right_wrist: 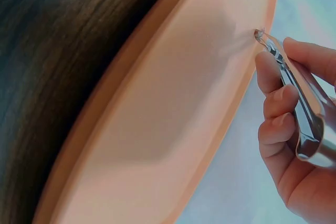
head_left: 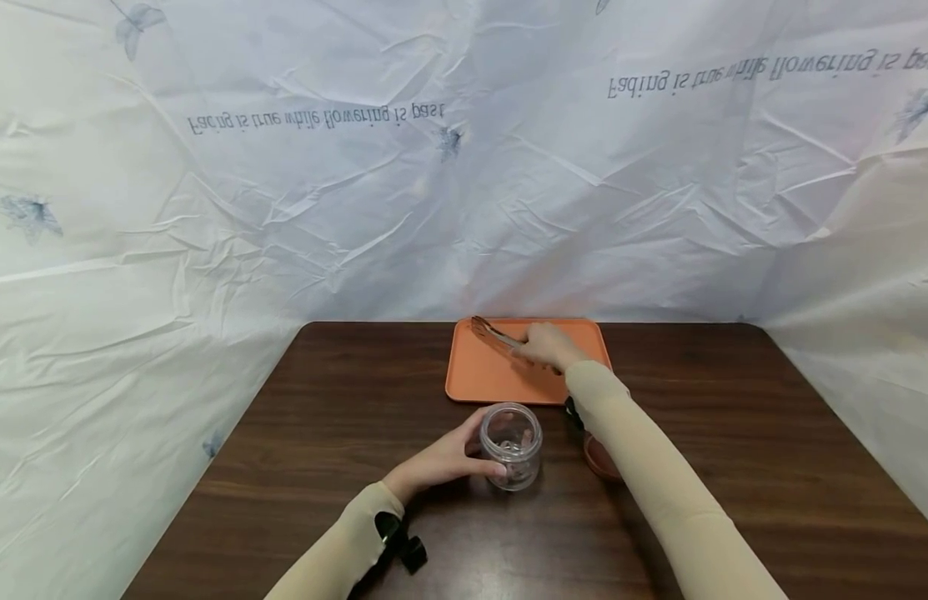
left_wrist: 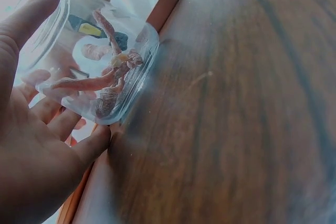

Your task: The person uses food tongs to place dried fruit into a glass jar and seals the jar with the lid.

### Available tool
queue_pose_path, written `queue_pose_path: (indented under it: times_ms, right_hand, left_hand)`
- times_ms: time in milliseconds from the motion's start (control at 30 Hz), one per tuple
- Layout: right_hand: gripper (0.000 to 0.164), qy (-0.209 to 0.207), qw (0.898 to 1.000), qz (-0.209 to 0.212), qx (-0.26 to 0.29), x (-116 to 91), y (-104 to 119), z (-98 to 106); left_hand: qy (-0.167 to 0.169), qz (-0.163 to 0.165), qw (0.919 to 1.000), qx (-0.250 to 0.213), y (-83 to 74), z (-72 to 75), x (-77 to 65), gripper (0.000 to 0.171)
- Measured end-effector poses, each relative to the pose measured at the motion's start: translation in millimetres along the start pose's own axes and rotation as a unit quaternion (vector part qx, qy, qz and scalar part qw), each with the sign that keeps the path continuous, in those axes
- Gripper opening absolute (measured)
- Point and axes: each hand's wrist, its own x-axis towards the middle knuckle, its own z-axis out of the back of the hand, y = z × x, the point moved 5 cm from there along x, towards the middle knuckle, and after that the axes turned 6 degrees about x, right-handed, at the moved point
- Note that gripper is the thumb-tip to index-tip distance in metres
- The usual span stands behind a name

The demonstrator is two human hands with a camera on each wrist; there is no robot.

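My left hand [head_left: 450, 458] grips a clear jar [head_left: 520, 473] that stands on the table without a cover, thumb at the near side and fingers around the far side. In the left wrist view, several pinkish, wrinkled, whitish-dusted pieces [left_wrist: 107, 80] lie inside the jar. Farther forward, my right hand [head_left: 551, 345] holds metal tongs [head_left: 498, 337] over the orange tray [head_left: 474, 379]. Their tips point toward the tray's far left corner. In the right wrist view, fingers and thumb wrap the tongs' arms [right_wrist: 300, 90], and the tips are close together near the tray's rim.
A round reddish-brown lid or shallow dish [head_left: 599, 458] lies right of the jar, partly hidden under my right forearm. The dark wooden table [head_left: 343, 392] reaches back to a white printed sheet [head_left: 403, 208] hanging behind and at both sides.
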Motion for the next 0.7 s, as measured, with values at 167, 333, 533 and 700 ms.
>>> queue_pose_path:
  times_ms: [167,333,533,700]
  right_hand:
    - [0.035,0.003,1.000,0.009,0.001,-1.5,0.9,-4.0]
    - [0.039,-0.002,1.000,0.022,0.000,-1.3,1.5,-5.2]
    - [0.035,-0.008,1.000,0.020,0.008,0.8,-1.0,-0.8]
    - [0.034,-0.002,1.000,0.025,-0.002,0.4,-3.9,1.7]
  left_hand:
    - [0.001,-0.001,1.0000,0.001,0.3,0.1,-2.0,0.083]
    - [0.002,-0.004,1.0000,0.002,-0.5,1.0,-2.8,0.084]
    - [-0.002,0.001,0.9999,0.012,-0.9,2.3,-1.0,0.085]
    - [0.000,0.000,0.9998,0.019,-1.0,1.0,-0.2,0.086]
